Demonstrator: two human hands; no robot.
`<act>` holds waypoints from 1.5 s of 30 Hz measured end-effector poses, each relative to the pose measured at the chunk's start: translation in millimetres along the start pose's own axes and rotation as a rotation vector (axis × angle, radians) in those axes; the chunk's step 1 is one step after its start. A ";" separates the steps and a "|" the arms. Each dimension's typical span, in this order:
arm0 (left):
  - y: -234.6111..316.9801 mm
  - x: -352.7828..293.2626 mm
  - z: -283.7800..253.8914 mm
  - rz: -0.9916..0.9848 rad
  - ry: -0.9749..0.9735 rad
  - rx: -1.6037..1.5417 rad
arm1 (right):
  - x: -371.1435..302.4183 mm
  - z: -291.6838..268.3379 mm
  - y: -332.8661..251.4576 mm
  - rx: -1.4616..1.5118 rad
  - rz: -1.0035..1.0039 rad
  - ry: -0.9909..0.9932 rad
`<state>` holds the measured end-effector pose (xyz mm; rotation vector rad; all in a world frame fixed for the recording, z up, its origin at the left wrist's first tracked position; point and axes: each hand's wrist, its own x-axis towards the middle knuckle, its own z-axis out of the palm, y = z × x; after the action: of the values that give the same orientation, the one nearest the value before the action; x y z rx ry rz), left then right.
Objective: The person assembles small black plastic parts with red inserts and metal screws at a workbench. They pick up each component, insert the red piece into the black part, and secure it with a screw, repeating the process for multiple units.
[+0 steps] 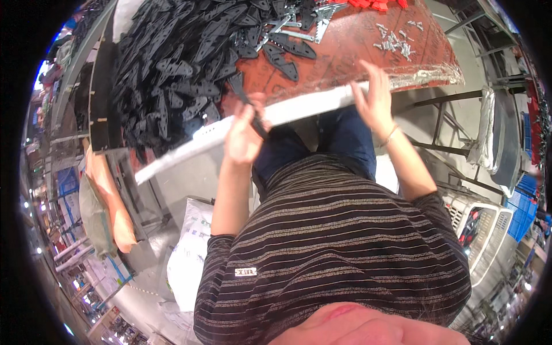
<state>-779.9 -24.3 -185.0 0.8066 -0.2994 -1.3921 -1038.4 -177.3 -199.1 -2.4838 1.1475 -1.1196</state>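
Near eleven o'clock from centre, at the near rim of the desk, one long black part is clamped in the left hand, its middle partly hidden by fingers. At two o'clock, the right hand is empty, fingers apart; whether it touches the white edge strip I cannot tell. Toward ten-thirty, the black pile overlaps too much to count; at one o'clock, red pieces are cut off.
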 end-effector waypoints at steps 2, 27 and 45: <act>12.0 -11.9 -22.6 0.118 0.009 -0.129 | -4.5 11.6 23.1 -0.130 -0.017 0.000; -25.5 -36.2 -8.0 0.025 0.102 -0.073 | -16.1 19.8 35.9 -0.295 -0.079 0.048; -22.9 -42.3 -21.0 0.046 0.100 -0.076 | -12.0 14.6 30.4 -0.244 -0.035 0.027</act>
<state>-792.1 23.2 -203.8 0.7994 -0.1857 -1.3083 -1050.7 -191.5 -229.6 -2.6856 1.3252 -1.0837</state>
